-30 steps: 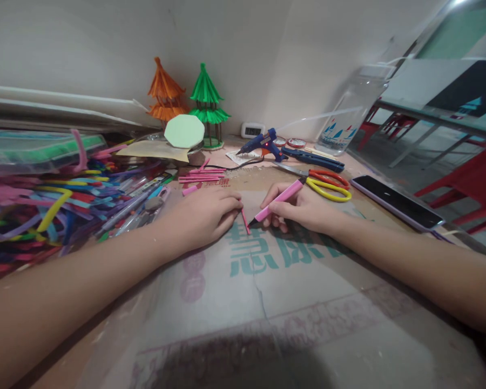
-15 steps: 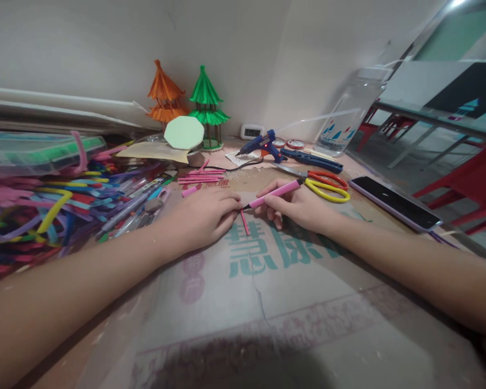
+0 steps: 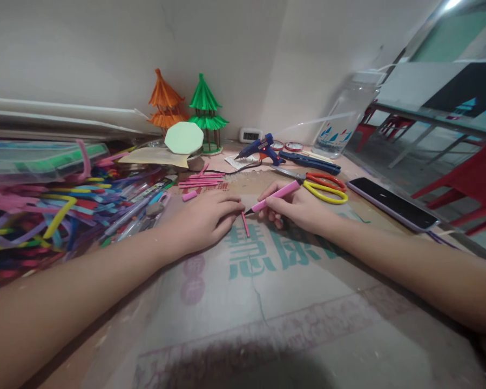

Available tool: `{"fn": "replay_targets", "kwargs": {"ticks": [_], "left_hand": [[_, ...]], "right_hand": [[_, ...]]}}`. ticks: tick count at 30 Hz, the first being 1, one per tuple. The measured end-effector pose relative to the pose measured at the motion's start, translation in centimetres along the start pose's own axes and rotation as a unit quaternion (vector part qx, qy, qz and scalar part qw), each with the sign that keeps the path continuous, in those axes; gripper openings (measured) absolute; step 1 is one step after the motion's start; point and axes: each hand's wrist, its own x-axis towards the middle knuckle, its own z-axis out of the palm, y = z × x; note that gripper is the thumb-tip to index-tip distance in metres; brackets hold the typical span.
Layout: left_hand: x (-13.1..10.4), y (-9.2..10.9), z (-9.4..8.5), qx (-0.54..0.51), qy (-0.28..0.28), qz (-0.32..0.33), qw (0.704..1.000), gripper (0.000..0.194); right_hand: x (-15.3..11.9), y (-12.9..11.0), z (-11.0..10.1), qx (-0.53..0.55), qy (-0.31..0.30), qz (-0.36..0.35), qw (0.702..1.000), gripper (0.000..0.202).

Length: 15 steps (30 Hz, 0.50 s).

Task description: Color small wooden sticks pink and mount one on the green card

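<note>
In my right hand (image 3: 294,207) is a pink marker (image 3: 275,196), gripped between thumb and fingers, its dark tip pointing left and down. The tip meets or nearly meets a thin pink stick (image 3: 245,224) on the cardboard. My left hand (image 3: 210,216) lies palm down with its fingertips pressed at the stick's far end, which they partly hide. Just beyond the left hand lies the pink marker cap (image 3: 189,195). Behind it is a small pile of pink sticks (image 3: 202,180).
Printed cardboard (image 3: 308,324) covers the tabletop. Scissors (image 3: 324,186), a blue glue gun (image 3: 261,148) and a phone (image 3: 392,204) lie beyond and right. Colourful pipe cleaners (image 3: 36,216) are heaped left. Orange (image 3: 166,100) and green (image 3: 204,97) model pavilions stand by the wall.
The marker tip has shifted slightly along the pink stick, toward me and to the right, off my left fingertips. My left hand keeps its place; the view has tilted a little.
</note>
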Motion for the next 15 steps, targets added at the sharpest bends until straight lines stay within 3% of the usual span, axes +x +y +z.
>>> {"fn": "replay_targets", "kwargs": {"ticks": [7,15], "left_hand": [[-0.06,-0.11,-0.01,-0.005,-0.005,-0.008,1.0,0.037],[0.04,0.14,-0.16,0.001,0.0,0.001,1.0,0.035]], "right_hand": [[-0.02,0.14,-0.17,-0.006,-0.054,0.0,0.999,0.016],[-0.16,0.34,-0.3,-0.017,-0.054,0.005,0.998,0.019]]}}
